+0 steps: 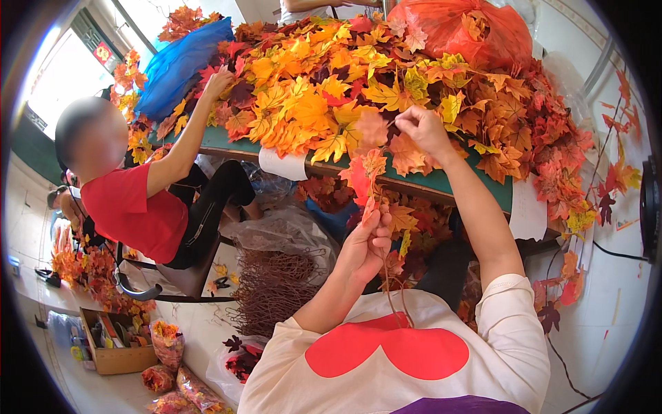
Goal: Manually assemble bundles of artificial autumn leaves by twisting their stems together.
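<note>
Close to my chest, my left hand is closed round the stem of an artificial leaf garland, whose red and orange leaves stick up above the fist. From it a thin brown stem hangs down against my shirt. Higher and to the right, the fingers of my right hand pinch the stem of a pale orange artificial leaf, blurred, just left of the fingertips. Behind both hands a big heap of loose yellow, orange and red artificial leaves covers the green table.
A co-worker in a red shirt sits at left, one hand in the heap. Blue and red plastic bags flank the heap. Brown wire stems stand on the floor beside a cardboard box and bagged leaves.
</note>
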### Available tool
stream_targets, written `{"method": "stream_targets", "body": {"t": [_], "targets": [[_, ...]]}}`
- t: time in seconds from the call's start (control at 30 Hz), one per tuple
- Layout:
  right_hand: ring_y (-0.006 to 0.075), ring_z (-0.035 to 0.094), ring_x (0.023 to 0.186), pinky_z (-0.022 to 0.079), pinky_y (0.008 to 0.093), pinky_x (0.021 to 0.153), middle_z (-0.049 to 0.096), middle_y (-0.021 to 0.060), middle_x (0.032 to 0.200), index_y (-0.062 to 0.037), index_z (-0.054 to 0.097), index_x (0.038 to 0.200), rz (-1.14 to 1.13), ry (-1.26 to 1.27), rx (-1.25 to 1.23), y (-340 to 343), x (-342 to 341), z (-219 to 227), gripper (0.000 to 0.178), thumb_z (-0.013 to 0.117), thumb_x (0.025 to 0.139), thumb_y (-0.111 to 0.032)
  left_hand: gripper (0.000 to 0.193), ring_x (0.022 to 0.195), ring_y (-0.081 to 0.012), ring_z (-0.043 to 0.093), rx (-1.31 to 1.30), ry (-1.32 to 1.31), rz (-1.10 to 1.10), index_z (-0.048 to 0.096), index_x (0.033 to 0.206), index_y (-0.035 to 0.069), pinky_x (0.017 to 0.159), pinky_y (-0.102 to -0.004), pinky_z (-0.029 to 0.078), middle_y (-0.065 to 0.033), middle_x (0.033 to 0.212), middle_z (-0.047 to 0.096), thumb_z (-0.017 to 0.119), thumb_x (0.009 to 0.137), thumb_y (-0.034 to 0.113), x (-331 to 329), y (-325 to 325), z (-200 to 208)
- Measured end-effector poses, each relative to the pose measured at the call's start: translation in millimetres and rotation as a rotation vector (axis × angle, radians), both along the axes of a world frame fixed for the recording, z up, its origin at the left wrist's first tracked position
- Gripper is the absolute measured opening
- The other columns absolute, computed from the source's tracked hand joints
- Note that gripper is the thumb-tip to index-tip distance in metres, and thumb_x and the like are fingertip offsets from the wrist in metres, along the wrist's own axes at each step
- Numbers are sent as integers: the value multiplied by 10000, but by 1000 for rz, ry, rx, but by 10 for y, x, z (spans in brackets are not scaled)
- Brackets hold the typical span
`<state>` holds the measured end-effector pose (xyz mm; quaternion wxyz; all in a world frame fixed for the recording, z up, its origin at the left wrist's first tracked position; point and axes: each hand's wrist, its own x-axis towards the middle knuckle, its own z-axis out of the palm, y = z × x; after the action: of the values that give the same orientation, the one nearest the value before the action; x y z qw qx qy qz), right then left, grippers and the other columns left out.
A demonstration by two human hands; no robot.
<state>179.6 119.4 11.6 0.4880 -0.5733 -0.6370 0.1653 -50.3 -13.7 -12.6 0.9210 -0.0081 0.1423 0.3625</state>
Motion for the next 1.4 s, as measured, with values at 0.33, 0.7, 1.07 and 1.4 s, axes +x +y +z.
{"method": "stream_targets", "body": {"t": [0.33, 0.7, 1.07, 1.4], "targets": [[277, 544, 741, 423, 351, 665, 575, 119, 799, -28, 508, 729, 39, -719, 202, -1209, 7, 684, 91, 575, 717, -89, 200, 627, -73, 483, 10, -63, -26, 538, 991, 51, 478, -140, 389, -36, 851, 566, 573, 840, 178, 112, 61, 75], [230, 547, 834, 378, 360, 853, 580, 73, 838, -48, 543, 786, -55, 15, 165, -1914, -711, 91, 86, 606, 730, -31, 254, 635, -80, 487, 50, 58, -72, 545, 1038, 50, 470, -141, 408, -16, 824, 544, 570, 842, 209, 323, -132, 95], [215, 549, 748, 369, 397, 898, 563, 40, 764, -64, 535, 789, -98, -60, 192, -1945, -712, 89, 153, 656, 701, -32, 299, 618, -60, 452, 25, 107, -109, 508, 1124, 80, 437, -144, 362, 8, 788, 507, 560, 838, 153, 294, -147, 149], [237, 522, 742, 394, 392, 866, 533, 43, 730, -63, 517, 759, -106, -102, 175, -1966, -692, 115, 174, 666, 681, -18, 283, 611, -56, 467, 78, 144, -114, 502, 1129, 76, 438, -143, 364, 6, 792, 526, 525, 854, 138, 324, -163, 102]]}}
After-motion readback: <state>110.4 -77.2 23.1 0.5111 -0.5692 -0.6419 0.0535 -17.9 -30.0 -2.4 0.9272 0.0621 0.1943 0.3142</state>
